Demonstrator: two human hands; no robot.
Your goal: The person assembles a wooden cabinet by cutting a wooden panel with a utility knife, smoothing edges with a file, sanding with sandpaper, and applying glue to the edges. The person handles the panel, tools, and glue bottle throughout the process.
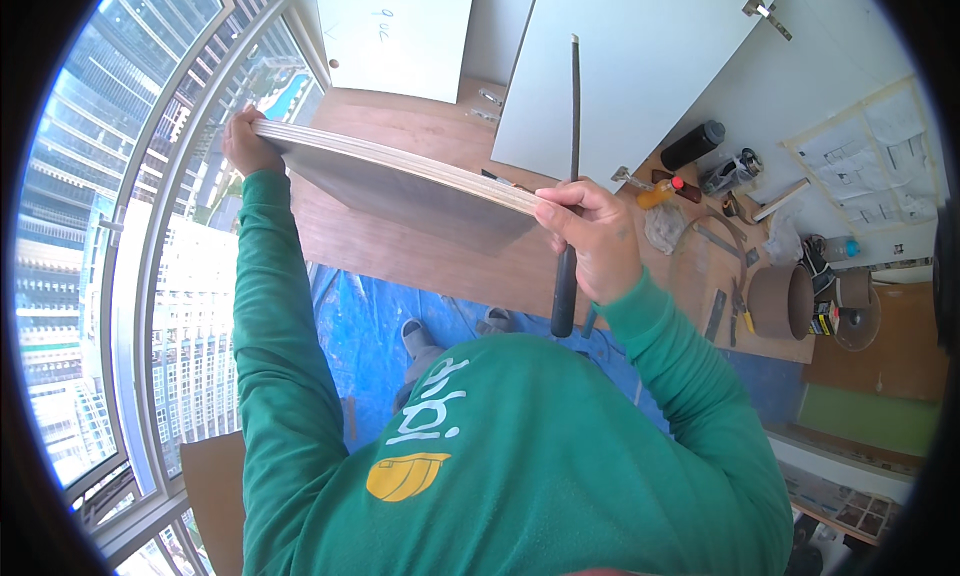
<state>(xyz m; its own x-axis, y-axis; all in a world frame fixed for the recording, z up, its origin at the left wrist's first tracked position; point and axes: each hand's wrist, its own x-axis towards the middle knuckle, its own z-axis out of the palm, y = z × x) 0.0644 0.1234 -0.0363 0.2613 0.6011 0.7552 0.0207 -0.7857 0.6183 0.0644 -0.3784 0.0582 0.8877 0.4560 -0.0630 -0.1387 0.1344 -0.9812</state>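
Observation:
A flat board point(410, 191) with a pale layered edge and a greyish face is raised above the wooden worktable point(400, 256). Its far left corner is gripped by my left hand point(253, 144), fingers closed around the edge. My right hand point(603, 238) pinches the board's right corner between thumb and fingers. The same hand also holds a long thin round file point(576, 116), its dark rod pointing away from me and its black handle hanging below the palm. Part of the file's length is hidden by the fingers.
White door panels point(625, 66) with metal hinges point(765, 14) lean at the back. To the right sit a black bottle point(693, 146), an orange bottle point(657, 194), a brown abrasive roll point(780, 303) and hand tools. Windows point(130, 176) line the left; blue sheeting point(370, 346) covers the floor.

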